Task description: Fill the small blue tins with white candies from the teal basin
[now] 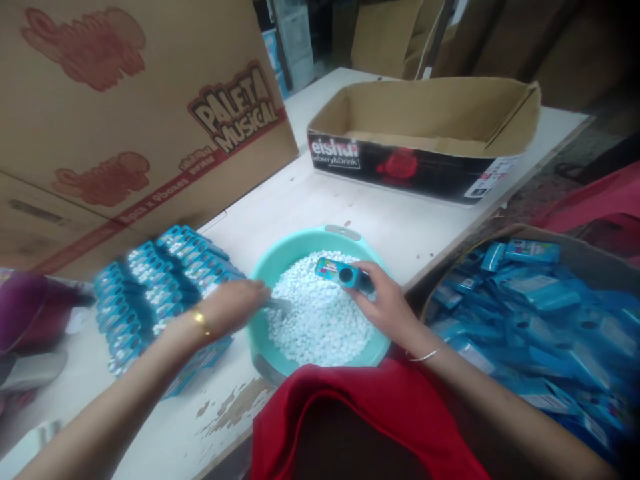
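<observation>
A turquoise basin [258,270] full of small white pellets [315,327] stands at the table's front edge. Over its left rim, my left hand [234,305] is closed around a narrow grey scoop-like tool [278,304], whose tip reaches the pellets; its exact shape is blurred. My right hand [383,300] grips a small blue box [329,269] above the pellets, its round dark hole facing up. Left of the basin, partly behind my left forearm, rows of similar blue boxes [120,313] stand packed together, many with white pellets at their tops.
A large printed carton [150,120] stands at the back left. Behind the basin is a low open cardboard tray [425,167]. At my right, below table level, a container holds many loose blue boxes [540,340]. A blurred purple object [23,310] sits far left.
</observation>
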The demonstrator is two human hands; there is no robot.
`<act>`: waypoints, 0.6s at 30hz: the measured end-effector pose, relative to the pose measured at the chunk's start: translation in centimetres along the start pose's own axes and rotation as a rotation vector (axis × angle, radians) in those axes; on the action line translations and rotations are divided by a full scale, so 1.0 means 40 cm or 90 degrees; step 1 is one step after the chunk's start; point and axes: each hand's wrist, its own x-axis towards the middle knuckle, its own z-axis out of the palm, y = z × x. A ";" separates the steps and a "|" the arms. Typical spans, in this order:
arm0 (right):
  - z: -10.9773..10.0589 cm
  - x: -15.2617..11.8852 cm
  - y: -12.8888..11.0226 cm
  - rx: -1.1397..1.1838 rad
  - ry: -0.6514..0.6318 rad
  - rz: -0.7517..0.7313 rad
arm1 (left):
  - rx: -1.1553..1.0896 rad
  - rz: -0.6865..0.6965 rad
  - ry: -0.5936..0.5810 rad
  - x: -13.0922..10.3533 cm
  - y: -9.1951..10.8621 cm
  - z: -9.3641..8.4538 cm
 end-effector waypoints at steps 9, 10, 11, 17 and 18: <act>0.011 -0.003 0.009 0.009 0.009 0.021 | -0.202 0.145 -0.020 0.164 0.123 0.248; 0.010 -0.003 0.009 0.013 0.012 0.027 | -0.222 0.157 -0.009 0.171 0.134 0.249; 0.009 -0.002 0.008 0.017 0.016 0.035 | -0.243 0.169 0.000 0.172 0.138 0.246; 0.005 -0.001 0.004 0.031 0.026 0.085 | -0.328 0.203 0.066 0.094 0.082 0.171; 0.005 -0.001 0.005 0.030 0.024 0.089 | -0.335 0.200 0.083 0.071 0.070 0.149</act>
